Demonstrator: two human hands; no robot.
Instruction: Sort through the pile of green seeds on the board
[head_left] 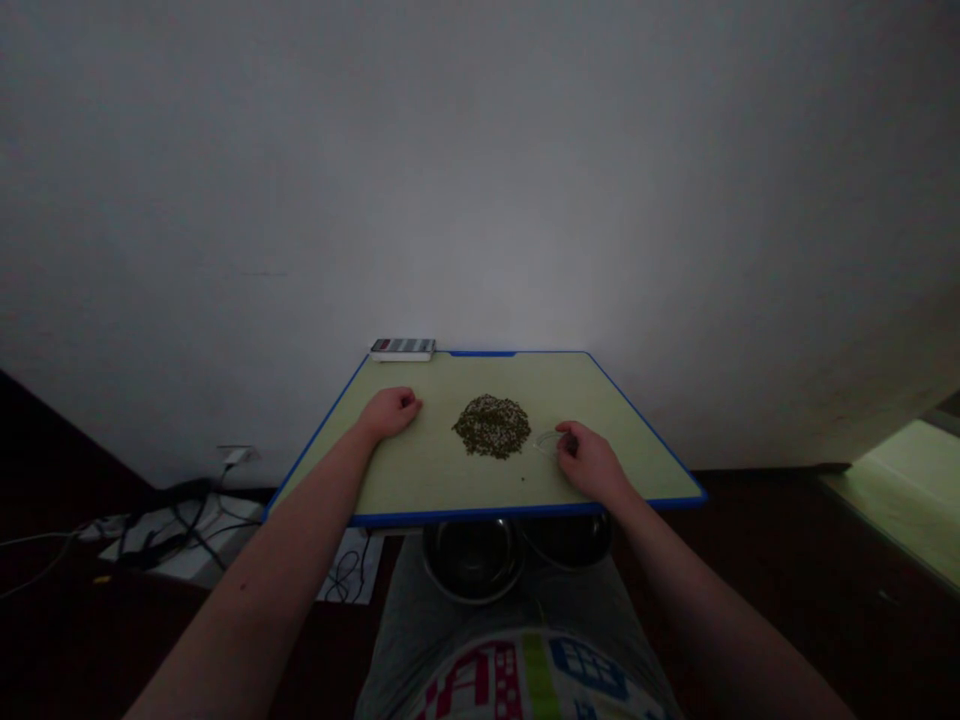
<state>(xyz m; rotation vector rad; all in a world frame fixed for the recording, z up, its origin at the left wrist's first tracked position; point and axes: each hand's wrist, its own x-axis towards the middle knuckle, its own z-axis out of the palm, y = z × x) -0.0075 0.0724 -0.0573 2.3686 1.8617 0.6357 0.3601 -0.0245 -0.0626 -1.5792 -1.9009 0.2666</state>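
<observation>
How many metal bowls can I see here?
2. The left bowl is just below the near edge of the board; the right bowl is beside it. The board partly hides both, and others could be out of sight beneath it.

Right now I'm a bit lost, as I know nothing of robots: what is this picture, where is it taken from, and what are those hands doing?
There is no machine here: these are a person's own bare hands. The one picture comes from a camera worn on their head, looking forward and down, so the arms reach in from the bottom.

On the pale, blue-edged table lies a pile of small grains, between the hands. The left hand is curled beside it; I can't tell whether it holds anything. The right hand holds a clear item, too faint to name. A flat white box sits at the far left corner, and metal bowls show below the near edge.
</observation>
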